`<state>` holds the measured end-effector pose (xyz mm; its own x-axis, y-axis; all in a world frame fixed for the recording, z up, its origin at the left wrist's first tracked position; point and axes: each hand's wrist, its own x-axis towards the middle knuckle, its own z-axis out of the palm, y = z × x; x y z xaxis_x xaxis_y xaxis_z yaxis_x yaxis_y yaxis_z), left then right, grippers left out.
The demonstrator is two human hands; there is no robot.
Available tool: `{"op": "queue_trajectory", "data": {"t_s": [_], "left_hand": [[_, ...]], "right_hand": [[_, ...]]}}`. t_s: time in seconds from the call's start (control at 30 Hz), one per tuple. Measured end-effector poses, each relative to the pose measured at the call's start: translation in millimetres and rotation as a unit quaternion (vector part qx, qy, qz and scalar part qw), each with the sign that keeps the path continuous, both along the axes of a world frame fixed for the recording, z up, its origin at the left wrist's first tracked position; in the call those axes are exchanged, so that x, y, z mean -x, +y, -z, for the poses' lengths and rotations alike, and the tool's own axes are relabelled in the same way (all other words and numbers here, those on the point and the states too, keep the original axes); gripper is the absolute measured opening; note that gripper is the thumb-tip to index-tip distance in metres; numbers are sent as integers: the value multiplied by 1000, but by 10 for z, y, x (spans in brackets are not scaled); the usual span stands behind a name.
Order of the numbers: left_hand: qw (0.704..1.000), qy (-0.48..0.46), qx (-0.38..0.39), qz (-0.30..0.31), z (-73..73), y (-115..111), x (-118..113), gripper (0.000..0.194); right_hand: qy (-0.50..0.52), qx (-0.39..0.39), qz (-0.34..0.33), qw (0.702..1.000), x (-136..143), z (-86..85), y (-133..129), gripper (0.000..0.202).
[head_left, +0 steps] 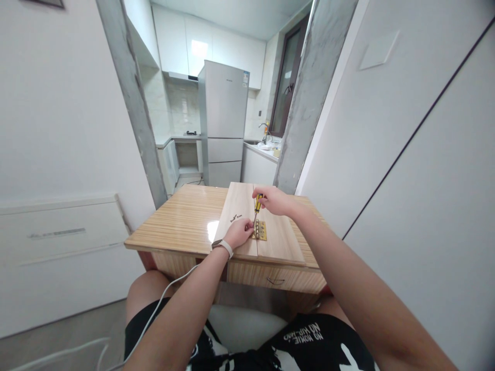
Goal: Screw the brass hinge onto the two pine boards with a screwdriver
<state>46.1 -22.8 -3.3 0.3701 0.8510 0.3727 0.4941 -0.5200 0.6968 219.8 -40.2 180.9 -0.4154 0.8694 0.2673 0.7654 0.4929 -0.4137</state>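
My right hand (270, 200) is closed round the yellow and black handle of a screwdriver (258, 204), whose shaft points down at a brass hinge (262, 231). The hinge lies across the seam between two pale wooden boards (280, 242). At the hinge's left edge my left hand (240, 233) has its fingers pinched together near the screwdriver's tip; what they hold is too small to make out. Several dark screws (236, 218) rest on the left board, just beyond my left hand.
Under the boards is a glossy wood-grain table (181, 216) with a drawer at its front. A white cable (166, 291) runs beside my left forearm. Beyond the table stand a grey fridge (226, 108) and a kitchen counter. A white wall rises at the right.
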Motion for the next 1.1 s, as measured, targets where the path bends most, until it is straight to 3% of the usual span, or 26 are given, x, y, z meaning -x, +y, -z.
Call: {"op": "queue_trajectory", "data": {"t_s": [0.07,0.17,0.27,0.47,0.67,0.9,1.1], "left_hand": [[1000,-2,12,3,-6,8,-7,8],[999,-5,36,0,-32,56,35,29],[999,15,4,-28,-66,151,173,43],[981,160,-86,-70,-109,290,487,44],[960,264,-80,-46,-82,275,484,48],[950,296,-74,-68,-42,224,455,48],[947,305,-75,-68,-62,192,456,49]], "right_hand": [[-16,-27,2,1000,17,0,-10,19],[-62,-78,10,995,28,-1,-13,5],[-95,-112,33,989,15,3,-3,18],[-57,-115,42,991,-16,80,24,8],[-24,-89,-9,996,-16,116,35,13],[-78,-17,14,997,-14,2,-17,30],[-134,-74,13,988,49,-7,-26,8]]}}
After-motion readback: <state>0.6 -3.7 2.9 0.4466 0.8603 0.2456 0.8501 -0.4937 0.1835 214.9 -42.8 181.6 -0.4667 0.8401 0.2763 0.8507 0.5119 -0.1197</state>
